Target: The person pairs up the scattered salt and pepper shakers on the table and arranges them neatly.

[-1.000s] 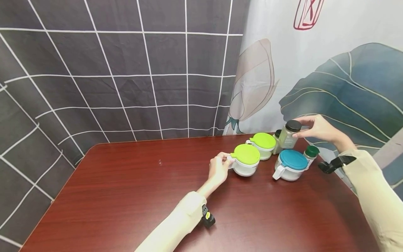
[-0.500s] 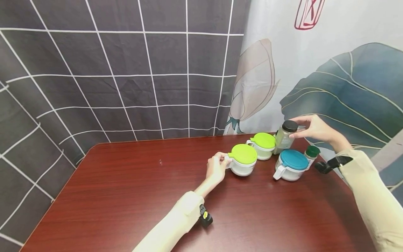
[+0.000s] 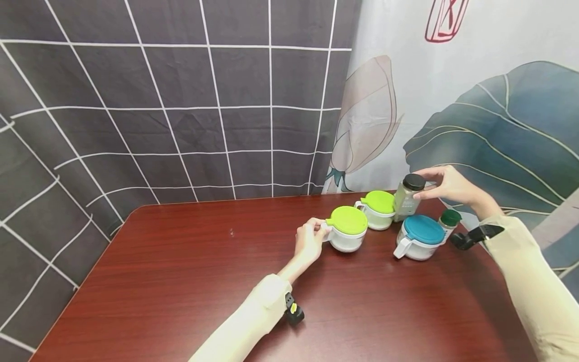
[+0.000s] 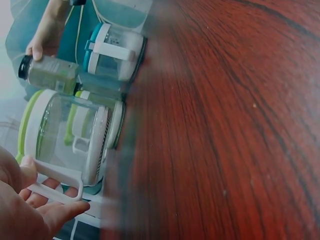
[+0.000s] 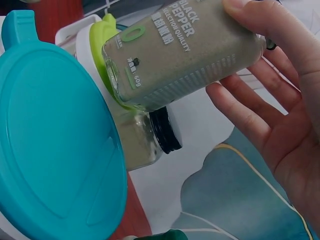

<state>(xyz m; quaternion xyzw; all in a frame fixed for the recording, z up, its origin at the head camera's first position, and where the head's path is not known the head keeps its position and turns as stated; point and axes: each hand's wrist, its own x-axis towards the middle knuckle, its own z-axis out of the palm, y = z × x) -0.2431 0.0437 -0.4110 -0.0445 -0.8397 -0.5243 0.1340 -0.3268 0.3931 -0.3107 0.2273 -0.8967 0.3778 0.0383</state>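
Observation:
My left hand (image 3: 309, 241) grips the white handle of a clear condiment jar (image 3: 347, 232) with a lime-green lid; in the left wrist view, thumb and fingers pinch that handle (image 4: 62, 182). Whether its base touches the table, I cannot tell. My right hand (image 3: 452, 187) holds a black pepper bottle (image 5: 175, 55) with a black cap near its top. That bottle is tilted and raised, above another black-capped bottle (image 5: 142, 142) in the right wrist view. Beside it stands a second lime-lidded jar (image 3: 379, 208). A blue-lidded jar (image 3: 420, 236) stands nearer to me.
A green-capped bottle (image 3: 449, 221) stands behind the blue-lidded jar, at the table's right edge. The reddish-brown wooden table (image 3: 190, 271) stretches left and forward. A dark grid-patterned cloth (image 3: 181, 125) and a leaf-printed curtain (image 3: 488, 130) hang behind it.
The front lime-lidded jar has shifted slightly left with my left hand. My right hand has moved the pepper bottle a little left, closer to the rear lime-lidded jar.

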